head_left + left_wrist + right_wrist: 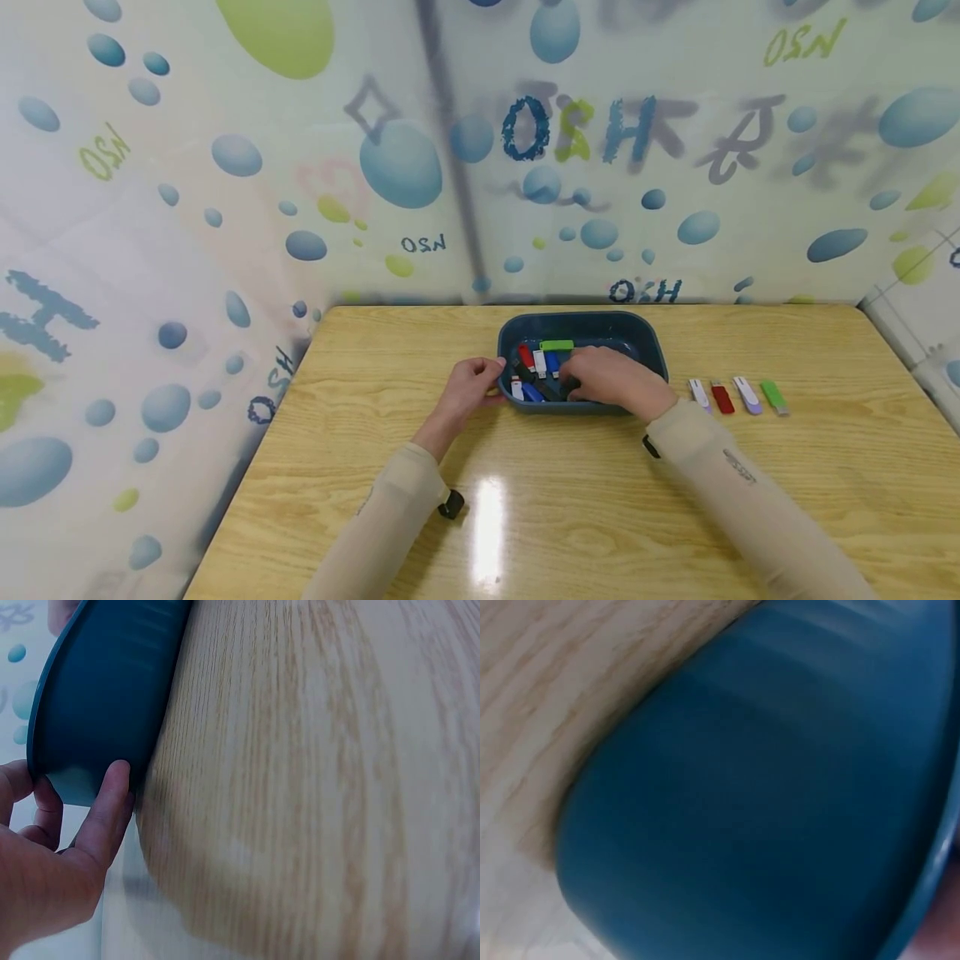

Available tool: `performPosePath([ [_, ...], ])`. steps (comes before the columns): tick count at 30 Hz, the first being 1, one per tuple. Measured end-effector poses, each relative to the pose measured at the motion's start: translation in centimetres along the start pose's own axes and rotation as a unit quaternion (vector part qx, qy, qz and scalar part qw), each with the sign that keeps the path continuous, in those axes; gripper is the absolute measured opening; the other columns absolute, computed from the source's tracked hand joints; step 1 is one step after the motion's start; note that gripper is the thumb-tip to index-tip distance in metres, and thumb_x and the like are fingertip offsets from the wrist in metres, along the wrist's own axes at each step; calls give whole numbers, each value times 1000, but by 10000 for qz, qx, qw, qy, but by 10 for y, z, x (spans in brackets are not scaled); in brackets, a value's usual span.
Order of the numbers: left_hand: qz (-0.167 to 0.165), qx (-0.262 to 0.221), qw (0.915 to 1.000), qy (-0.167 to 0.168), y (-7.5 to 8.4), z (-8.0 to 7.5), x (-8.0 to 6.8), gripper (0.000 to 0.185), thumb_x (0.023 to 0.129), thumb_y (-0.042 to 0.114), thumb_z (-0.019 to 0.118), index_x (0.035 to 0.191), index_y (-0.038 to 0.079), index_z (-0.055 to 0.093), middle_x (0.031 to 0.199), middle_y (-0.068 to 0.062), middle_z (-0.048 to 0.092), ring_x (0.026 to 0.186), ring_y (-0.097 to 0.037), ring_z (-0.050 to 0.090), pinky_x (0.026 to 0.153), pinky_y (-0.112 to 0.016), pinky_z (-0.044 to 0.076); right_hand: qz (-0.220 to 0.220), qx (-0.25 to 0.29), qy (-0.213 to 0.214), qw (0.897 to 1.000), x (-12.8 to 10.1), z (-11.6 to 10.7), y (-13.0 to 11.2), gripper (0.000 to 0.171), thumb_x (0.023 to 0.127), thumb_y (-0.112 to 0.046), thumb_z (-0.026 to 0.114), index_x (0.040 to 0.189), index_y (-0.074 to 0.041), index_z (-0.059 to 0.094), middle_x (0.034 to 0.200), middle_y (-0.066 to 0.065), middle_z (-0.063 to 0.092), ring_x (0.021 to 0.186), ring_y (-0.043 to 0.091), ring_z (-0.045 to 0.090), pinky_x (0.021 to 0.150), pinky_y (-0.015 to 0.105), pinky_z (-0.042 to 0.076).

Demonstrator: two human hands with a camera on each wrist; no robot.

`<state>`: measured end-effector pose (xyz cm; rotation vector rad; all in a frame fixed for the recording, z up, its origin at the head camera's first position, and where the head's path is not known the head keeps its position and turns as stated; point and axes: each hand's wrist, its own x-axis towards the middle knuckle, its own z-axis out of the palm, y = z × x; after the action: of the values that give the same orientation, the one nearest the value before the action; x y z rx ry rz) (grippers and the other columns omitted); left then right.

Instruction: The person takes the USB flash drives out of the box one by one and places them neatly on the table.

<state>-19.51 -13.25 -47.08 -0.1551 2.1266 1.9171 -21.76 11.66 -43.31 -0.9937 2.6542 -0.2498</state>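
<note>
A dark blue plastic tub (pixel 637 333) stands on the table, with several USB sticks in its left half: a green one (pixel 557 345), a red one (pixel 527 357), white, blue and black ones. My left hand (pixel 468 387) grips the tub's left end, thumb at the rim and fingers against the outer wall; the left wrist view shows this hand (pixel 60 855) too. Reaching over the front rim, my right hand (pixel 611 379) is down inside among the sticks. Black shows at its fingertips, but I cannot tell whether it pinches a stick. The tub's outer wall (pixel 742 795) fills the right wrist view.
Right of the tub, a row of USB sticks lies on the wooden table (pixel 360 358): a white one (pixel 699 393), a red one (pixel 722 397), a white and purple one (pixel 747 395) and a green one (pixel 774 397). A patterned curtain (pixel 405 100) hangs behind the table.
</note>
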Motion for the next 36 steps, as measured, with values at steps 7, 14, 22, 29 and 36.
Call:
performPosePath([
  [7,-24,-36,10000,23,0,1,1,36,107,27,60,112,-8,66,106,-15,66,91,-19,67,82,-38,64,-159,-112,-33,9998,3,-1,1,11,94,-16,78,105,-14,80,93,-4,68,84,15,57,79,35,56],
  [14,-56,8,10000,51,1,2,0,36,107,27,60,112,-8,67,107,-15,66,92,-19,67,83,-39,63,-90,-104,171,9998,-3,-1,4,11,94,-9,76,103,-14,80,95,-1,68,86,16,60,77,36,57],
  [22,-79,32,10000,42,2,1,0,35,107,26,60,111,-7,67,106,-14,66,92,-18,67,83,-38,63,323,-313,40,9990,-11,-2,16,17,95,-8,74,110,-15,79,102,4,69,93,22,64,83,43,59],
  [29,-24,18,10000,33,1,1,0,36,108,27,59,112,-8,67,108,-16,67,93,-20,68,83,-38,63,585,-101,91,9982,-20,-3,27,17,97,-5,70,111,-12,77,103,6,67,94,25,63,85,45,58],
  [36,-8,-17,10000,28,0,0,0,35,107,27,60,110,-8,67,106,-13,67,93,-20,68,82,-38,63,1313,48,690,9889,-25,2,27,15,100,-21,70,97,-6,69,81,7,64,70,22,59,63,38,53],
])
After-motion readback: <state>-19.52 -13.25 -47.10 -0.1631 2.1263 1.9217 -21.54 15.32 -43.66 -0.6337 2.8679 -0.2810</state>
